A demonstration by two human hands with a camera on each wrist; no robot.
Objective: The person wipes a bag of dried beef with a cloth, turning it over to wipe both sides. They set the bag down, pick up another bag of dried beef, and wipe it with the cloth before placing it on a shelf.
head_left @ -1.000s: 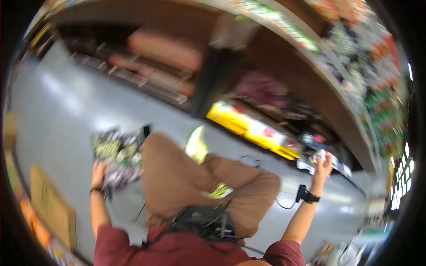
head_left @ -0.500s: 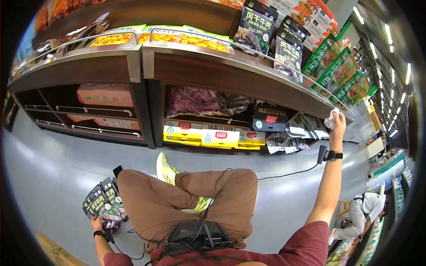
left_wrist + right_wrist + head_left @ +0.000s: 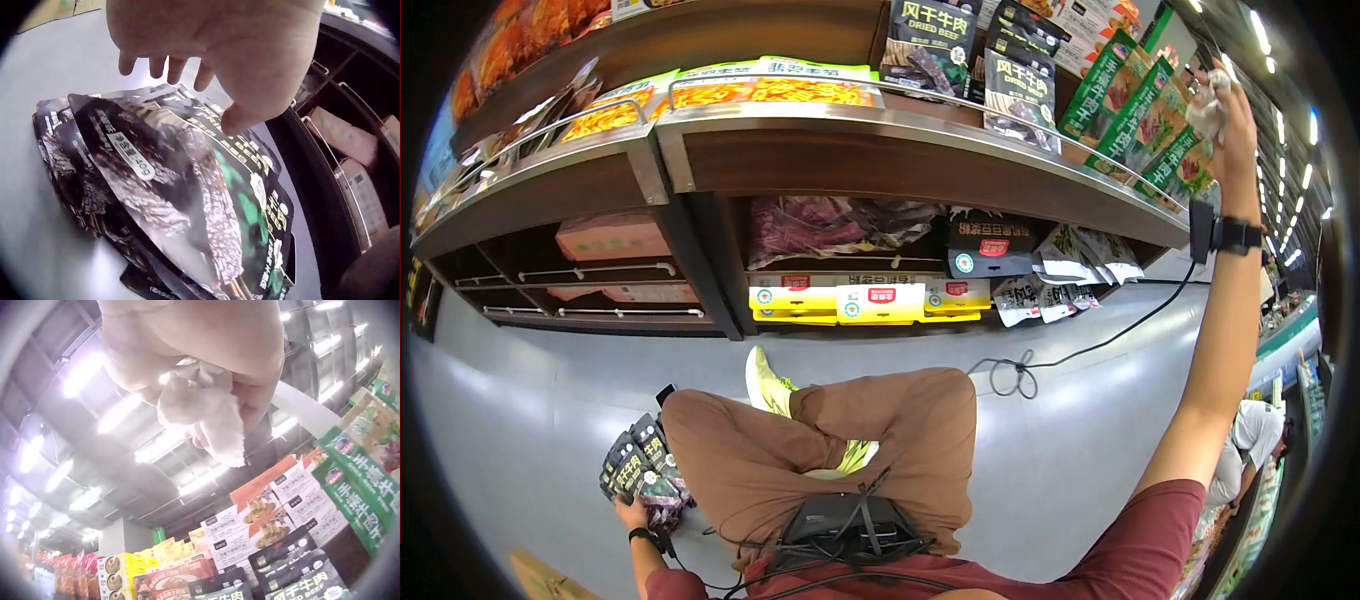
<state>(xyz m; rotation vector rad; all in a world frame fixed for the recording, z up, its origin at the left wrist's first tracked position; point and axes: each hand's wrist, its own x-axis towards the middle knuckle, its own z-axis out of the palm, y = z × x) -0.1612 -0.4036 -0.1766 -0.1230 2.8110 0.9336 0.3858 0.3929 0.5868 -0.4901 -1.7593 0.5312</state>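
Observation:
In the head view my left hand (image 3: 632,512) is low at the left, at the near edge of a stack of black dried beef pouches (image 3: 640,465) on the floor. The left wrist view has this hand (image 3: 219,56) over the pouches (image 3: 169,187), fingers extended and thumb at the top pouch's edge. My right hand (image 3: 1232,125) is raised at the upper right, beside the green packs (image 3: 1135,120) on the shelf. It grips a crumpled white tissue (image 3: 206,409), which hangs from the curled fingers in the right wrist view.
A shelf unit (image 3: 920,160) spans the front, with dried beef pouches (image 3: 1022,88) on top and yellow packs (image 3: 880,302) below. A cable (image 3: 1090,350) runs from the right wrist across the floor. Another person (image 3: 1250,440) is at the far right.
My right hand has moved up and to the right from the shelf's edge, still with the white tissue. My left hand has stayed by the floor pouches. The head view has shifted slightly.

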